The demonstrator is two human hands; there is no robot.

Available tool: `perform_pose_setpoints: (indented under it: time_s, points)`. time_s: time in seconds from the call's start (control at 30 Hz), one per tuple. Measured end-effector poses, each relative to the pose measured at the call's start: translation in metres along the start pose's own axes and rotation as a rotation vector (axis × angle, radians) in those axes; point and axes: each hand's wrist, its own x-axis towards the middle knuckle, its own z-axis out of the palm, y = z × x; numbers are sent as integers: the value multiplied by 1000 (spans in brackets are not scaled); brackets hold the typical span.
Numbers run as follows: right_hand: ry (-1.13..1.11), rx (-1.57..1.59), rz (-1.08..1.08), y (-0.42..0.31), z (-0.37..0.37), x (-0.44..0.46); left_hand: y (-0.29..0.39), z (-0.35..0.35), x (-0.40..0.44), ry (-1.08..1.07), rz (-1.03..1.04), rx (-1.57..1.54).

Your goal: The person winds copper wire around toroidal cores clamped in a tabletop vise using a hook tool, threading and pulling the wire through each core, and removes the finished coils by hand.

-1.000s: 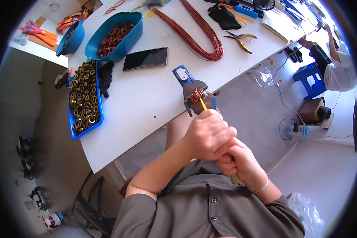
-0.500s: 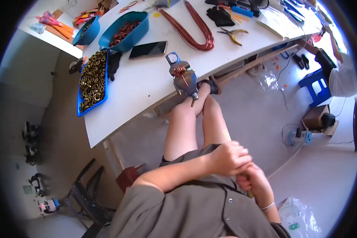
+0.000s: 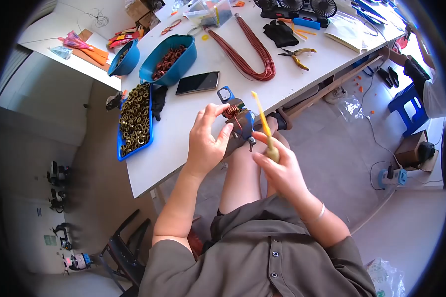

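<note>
From here I see the left hand (image 3: 206,143) with thumb and fingers spread wide, fingertips right at the copper coil (image 3: 230,112), which sits in the vise (image 3: 242,126) just beyond them. The right hand (image 3: 284,171) holds the yellow-shafted tool (image 3: 265,126) by its handle, tip up. Beyond the left hand's fingertips lies the phone (image 3: 198,83); the ring-filled tray (image 3: 151,129) is off to that hand's left

The table (image 3: 176,119) is bright, with white glare at the upper right, while the floor (image 3: 101,143) at left is dim, and the round view is curved, with black edges.
</note>
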Motion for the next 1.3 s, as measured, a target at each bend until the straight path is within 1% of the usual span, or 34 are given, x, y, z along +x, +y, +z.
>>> perform_pose_setpoints:
  time_s: [0.03,0.07,0.1,0.17,0.2,0.23,0.27,0.3,0.33,0.4,0.43,0.5,0.53,0.57,0.6,0.63,0.67,0.7,0.73,0.77,0.8,0.87,0.9,0.93,1.0,1.03,1.07,1.13,1.17,1.23,1.27,1.3]
  points:
    - [9,-21,75,-6,8,7,1,0,3,-81,-30,-25]
    - [-28,-1,112,-11,13,15,0,0,5,-70,19,39]
    - [-65,21,148,-14,15,21,-4,1,6,-70,16,39]
    - [-74,29,181,-14,7,33,-14,4,8,-34,97,77]
    - [-134,171,277,-20,-1,37,-12,5,9,-40,92,75]
    - [-127,240,327,-28,-3,38,-6,7,12,-24,128,164]
    - [-136,244,318,-33,-3,38,-3,9,14,-8,166,251]
    - [-145,247,306,-38,-3,39,-5,11,19,32,267,343]
    - [-153,244,287,-43,-3,37,-7,9,24,33,269,337]
    - [-121,171,191,-42,-2,29,-12,-1,36,-92,518,443]
    - [-94,40,83,-36,-3,22,-16,2,42,-55,600,424]
    - [-3,15,7,-26,-3,1,-17,2,49,-56,585,412]
    - [18,-10,78,-27,-1,-13,-17,3,52,-61,573,403]
    - [22,17,156,-17,0,-23,-23,7,58,-48,495,306]
    - [-28,56,187,-8,-1,-32,-27,9,64,-79,440,251]
    - [-28,-19,223,-7,3,-39,-29,9,67,-110,384,194]
    - [-32,-72,195,-2,8,-44,-31,10,68,-160,226,134]
    - [-69,-63,215,-1,11,-44,-38,13,68,-161,226,129]
    - [-105,-52,233,0,13,-44,-50,19,69,-110,239,-25]
    - [-74,37,326,-2,19,-41,-60,24,67,-57,250,-180]
    - [-70,35,326,-4,24,-38,-61,25,62,-74,171,-189]
    - [-78,262,438,-8,34,-28,-64,43,47,9,-13,-427]
    - [-73,338,410,-8,40,-22,-67,50,38,12,-61,-438]
    - [-70,335,410,-11,45,-15,-65,54,35,13,-61,-442]
    - [-82,548,424,-17,52,-1,-61,61,29,59,-224,-744]
    - [-94,548,417,-15,48,9,-53,57,28,12,-315,-903]
    - [-127,568,436,-19,40,17,-54,59,27,13,-318,-905]
    - [-204,461,461,-23,22,12,-54,59,29,15,-313,-916]
    - [-155,410,490,-19,15,0,-49,57,30,16,-328,-923]
    - [-203,446,454,-16,10,-2,-56,56,29,-13,-277,-817]
    - [-198,479,423,-10,14,-3,-61,56,29,-8,-248,-813]
    - [-205,484,411,-6,12,-4,-62,54,28,94,-109,-523]
